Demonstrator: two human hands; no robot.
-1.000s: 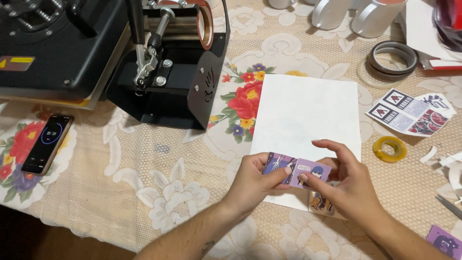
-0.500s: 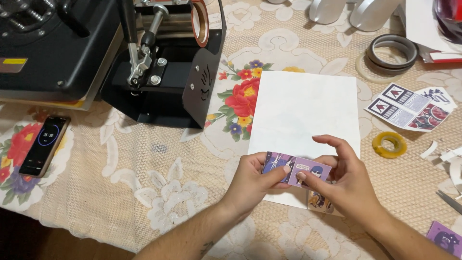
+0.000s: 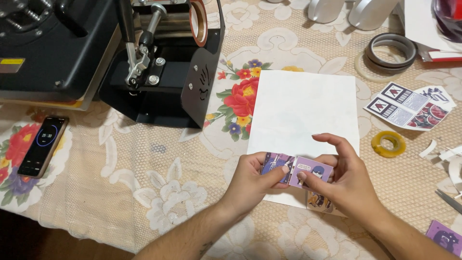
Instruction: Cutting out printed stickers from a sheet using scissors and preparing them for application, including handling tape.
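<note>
Pinching small purple printed paper cards (image 3: 297, 169) between left hand (image 3: 255, 175) and right hand (image 3: 344, 175) | aligned edge-to-edge above white paper sheet (image 3: 303, 108) | worktop (image 3: 144, 192) beneath

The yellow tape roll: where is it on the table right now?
In the head view the yellow tape roll lies flat on the tablecloth, right of the white sheet, below the printed cut-outs, beyond the right hand.
</note>
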